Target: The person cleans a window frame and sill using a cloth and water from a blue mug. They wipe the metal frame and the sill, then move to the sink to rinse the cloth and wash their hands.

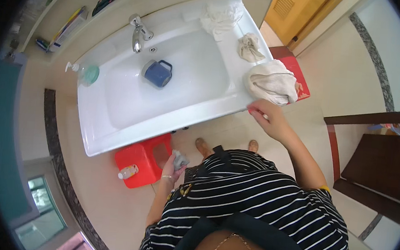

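My left hand (173, 168) is closed around a crumpled light grey cloth (180, 159), low beside the red plastic stool. By the front right edge of the white washbasin (158, 116) is my right hand (269, 119), its fingers bent; I cannot tell whether something small is between them. Just beyond it a bundled white cloth (272, 82) lies on the basin's right corner. A smaller crumpled beige cloth (250, 48) and a thin white wet-looking cloth (222, 17) lie farther back on the rim. Inside the bowl a blue mug (158, 73) rests on its side.
A chrome faucet (138, 35) rises at the back rim. On the left rim stands a pump bottle (90, 74). A red stool (139, 160) under the front edge bears a small clear bottle (128, 172). Another red stool (298, 78) is at right, near a dark wooden cabinet (379, 171).
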A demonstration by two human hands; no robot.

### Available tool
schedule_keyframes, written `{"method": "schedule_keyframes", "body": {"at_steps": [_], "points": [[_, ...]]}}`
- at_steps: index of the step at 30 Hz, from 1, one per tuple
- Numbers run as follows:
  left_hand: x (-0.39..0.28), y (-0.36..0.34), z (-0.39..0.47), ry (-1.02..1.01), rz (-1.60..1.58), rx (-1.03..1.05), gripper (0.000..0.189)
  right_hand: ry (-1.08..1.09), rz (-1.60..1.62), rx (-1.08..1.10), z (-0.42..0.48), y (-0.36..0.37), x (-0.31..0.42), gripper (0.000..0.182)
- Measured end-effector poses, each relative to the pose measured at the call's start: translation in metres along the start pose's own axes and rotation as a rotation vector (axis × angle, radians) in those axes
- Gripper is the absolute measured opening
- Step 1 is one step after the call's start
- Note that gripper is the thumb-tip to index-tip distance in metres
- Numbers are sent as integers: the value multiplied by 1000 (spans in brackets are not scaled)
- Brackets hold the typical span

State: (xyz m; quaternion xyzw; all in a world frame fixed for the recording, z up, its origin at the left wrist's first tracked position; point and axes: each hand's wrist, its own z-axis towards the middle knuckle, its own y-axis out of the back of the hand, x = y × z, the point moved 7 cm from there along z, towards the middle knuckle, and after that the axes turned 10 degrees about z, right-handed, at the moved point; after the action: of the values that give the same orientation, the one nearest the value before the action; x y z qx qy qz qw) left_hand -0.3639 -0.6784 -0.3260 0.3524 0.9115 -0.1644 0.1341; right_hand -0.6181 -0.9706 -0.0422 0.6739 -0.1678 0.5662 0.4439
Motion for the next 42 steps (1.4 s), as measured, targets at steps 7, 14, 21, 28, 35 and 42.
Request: {"method": "schedule_keyframes", "body": {"at_steps": [7, 14, 21, 28, 35, 42], "points": [[29, -127, -8, 23, -18, 45, 29, -43, -57, -94, -99, 110, -86, 13], [53, -200, -23, 69, 98, 54, 31, -229, 140, -159, -154, 175, -153, 14], [48, -180, -23, 55, 38, -34, 35, -116, 223, -71, -118, 161, -117, 15], [38, -98, -30, -5, -174, -62, 32, 145, 111, 157, -25, 83, -29, 17], [18, 12, -22, -86, -260, -45, 32, 329, -58, 239, 136, -74, 64, 35], [12, 89, -26, -115, -350, -83, 33, 469, -524, 53, 322, -156, 77, 60]]}}
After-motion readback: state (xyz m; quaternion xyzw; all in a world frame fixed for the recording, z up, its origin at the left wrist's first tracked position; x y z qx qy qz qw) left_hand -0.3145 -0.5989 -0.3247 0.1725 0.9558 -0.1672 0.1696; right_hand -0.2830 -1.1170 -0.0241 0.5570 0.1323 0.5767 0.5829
